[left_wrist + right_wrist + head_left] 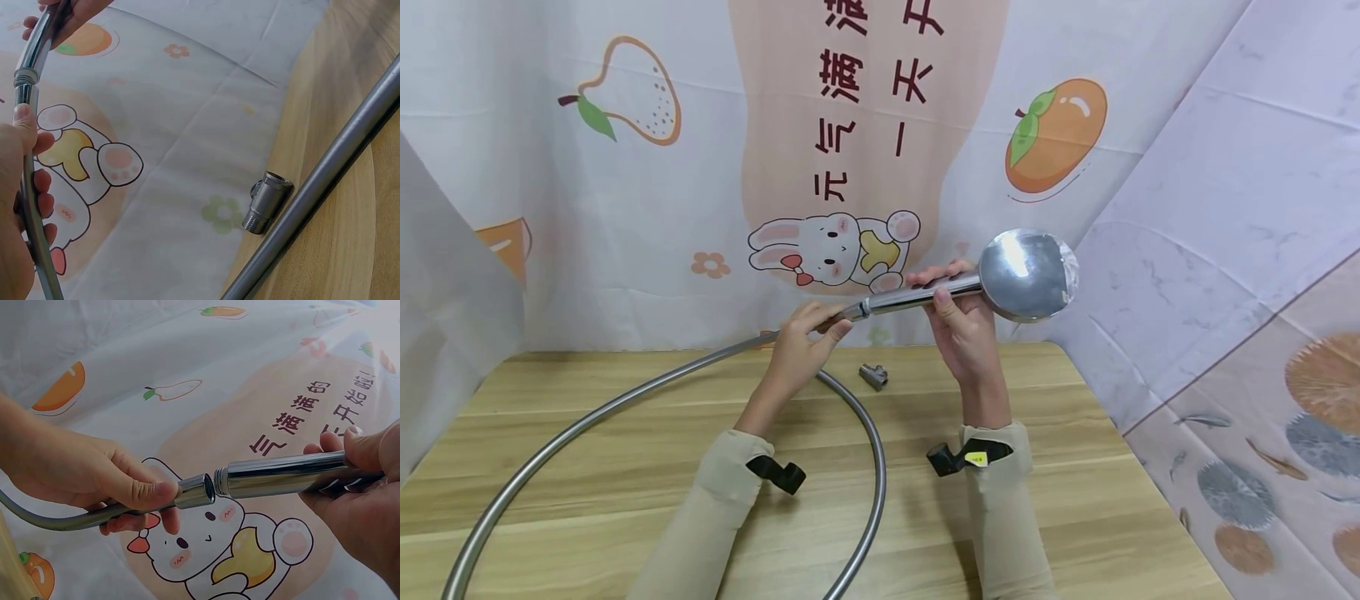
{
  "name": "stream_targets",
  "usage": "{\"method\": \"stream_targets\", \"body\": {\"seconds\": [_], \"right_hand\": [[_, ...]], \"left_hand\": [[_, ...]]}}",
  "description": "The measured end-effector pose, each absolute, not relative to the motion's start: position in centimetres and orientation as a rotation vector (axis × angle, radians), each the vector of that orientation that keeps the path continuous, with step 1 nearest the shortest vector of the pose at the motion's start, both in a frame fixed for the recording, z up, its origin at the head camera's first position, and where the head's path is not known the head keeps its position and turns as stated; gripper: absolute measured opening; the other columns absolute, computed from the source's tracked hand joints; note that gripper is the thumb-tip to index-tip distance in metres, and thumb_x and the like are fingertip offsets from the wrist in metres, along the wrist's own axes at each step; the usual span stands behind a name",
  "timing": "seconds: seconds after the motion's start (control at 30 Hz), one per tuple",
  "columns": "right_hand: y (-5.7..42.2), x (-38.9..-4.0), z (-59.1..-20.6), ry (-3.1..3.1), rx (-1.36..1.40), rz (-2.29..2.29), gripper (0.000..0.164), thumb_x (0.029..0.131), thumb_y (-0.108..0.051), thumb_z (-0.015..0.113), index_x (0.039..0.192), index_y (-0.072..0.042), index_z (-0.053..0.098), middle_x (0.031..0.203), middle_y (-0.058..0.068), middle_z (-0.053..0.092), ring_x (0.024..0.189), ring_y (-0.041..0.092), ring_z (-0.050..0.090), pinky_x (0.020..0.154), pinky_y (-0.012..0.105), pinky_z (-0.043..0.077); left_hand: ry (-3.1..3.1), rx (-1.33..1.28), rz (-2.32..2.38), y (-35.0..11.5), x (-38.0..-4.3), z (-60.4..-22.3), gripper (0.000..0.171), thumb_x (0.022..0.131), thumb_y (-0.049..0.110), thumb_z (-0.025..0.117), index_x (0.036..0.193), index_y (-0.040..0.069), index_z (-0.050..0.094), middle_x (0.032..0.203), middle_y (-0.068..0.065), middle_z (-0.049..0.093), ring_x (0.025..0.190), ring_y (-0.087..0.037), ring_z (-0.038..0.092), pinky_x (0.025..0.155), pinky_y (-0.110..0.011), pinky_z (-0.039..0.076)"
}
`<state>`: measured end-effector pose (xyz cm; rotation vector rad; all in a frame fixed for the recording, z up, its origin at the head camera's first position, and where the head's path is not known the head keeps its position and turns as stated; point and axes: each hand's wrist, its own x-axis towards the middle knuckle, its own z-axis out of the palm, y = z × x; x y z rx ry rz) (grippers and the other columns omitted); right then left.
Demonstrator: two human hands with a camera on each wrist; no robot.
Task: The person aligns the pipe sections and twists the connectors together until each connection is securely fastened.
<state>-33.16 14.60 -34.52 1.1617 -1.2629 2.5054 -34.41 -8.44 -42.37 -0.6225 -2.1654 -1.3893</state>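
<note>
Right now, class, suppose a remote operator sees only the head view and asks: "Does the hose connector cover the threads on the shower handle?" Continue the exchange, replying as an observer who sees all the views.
Observer: No. The right wrist view shows bare threads at the end of the shower handle, outside the hose connector.
Operator: Which way does the connector's opening face?
Observer: In the right wrist view, its round mouth faces those threads.
Operator: And the small metal fitting on the table: can you see threads there?
Observer: Yes, the left wrist view shows threads on the end of it that is lower in that picture.
</note>
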Motion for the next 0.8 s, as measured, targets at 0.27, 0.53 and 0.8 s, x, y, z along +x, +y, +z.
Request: {"method": "stream_targets", "body": {"seconds": [0.27, 0.53, 0.8], "right_hand": [[14.89, -32.96, -34.28, -1.266, 1.166, 2.501, 0.02, 0.102, 0.002, 0.048, 0.117, -0.01, 0.049, 0.114, 0.01, 0.068, 0.117, 0.025, 0.066, 0.111, 0.036, 0.048], [14.79, -33.11, -34.33, -1.294, 1.19, 2.498, 0.019, 0.101, 0.002, 0.049, 0.116, -0.01, 0.05, 0.115, 0.01, 0.067, 0.117, 0.025, 0.066, 0.111, 0.036, 0.048], [14.8, -33.41, -34.6, -1.337, 1.223, 2.47, 0.02, 0.102, 0.003, 0.048, 0.119, -0.008, 0.051, 0.116, 0.01, 0.068, 0.117, 0.024, 0.066, 0.11, 0.037, 0.048]], "left_hand": [[-2.163, -0.6, -1.393, -8.14, -34.25, -42.3, 0.024, 0.096, 0.027, 0.072, 0.113, 0.01, 0.075, 0.097, -0.005, 0.065, 0.09, -0.016, 0.057, 0.081, -0.042, 0.052], [-2.159, -0.598, -1.394, -8.11, -34.19, -42.38, 0.024, 0.096, 0.025, 0.073, 0.114, 0.01, 0.076, 0.099, -0.005, 0.066, 0.093, -0.017, 0.059, 0.084, -0.033, 0.051], [-2.151, -0.598, -1.391, -8.11, -34.14, -42.25, 0.028, 0.095, 0.026, 0.074, 0.118, 0.01, 0.076, 0.1, -0.005, 0.067, 0.093, -0.017, 0.059, 0.083, -0.045, 0.051]]}}
